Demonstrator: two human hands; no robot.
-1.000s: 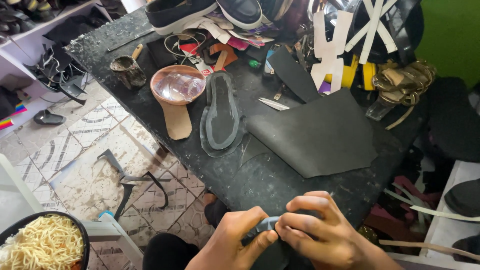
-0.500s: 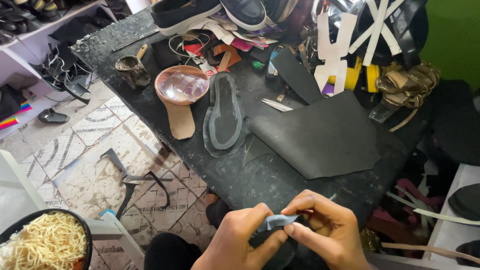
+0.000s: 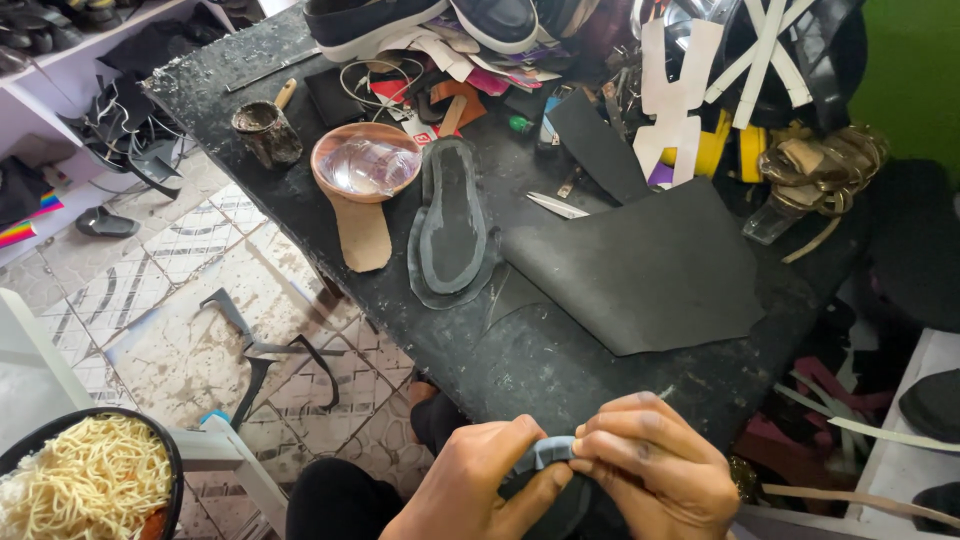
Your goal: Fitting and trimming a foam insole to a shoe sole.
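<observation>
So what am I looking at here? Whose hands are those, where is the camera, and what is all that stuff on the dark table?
There is no machine here: a person works with two bare hands, and the one camera sits on that person's head, looking down. At the bottom edge, the left hand and the right hand pinch a small grey strip between them, against a dark piece that is mostly hidden. Beyond them is a black worktable. On it lie a large dark sheet, a shoe sole on a clear cut-out, a tan sole-shaped piece, a brown bowl and a small dirty cup. Shoes and scraps crowd the far edge. At lower left, off the table, a bowl of noodles shows.
</observation>
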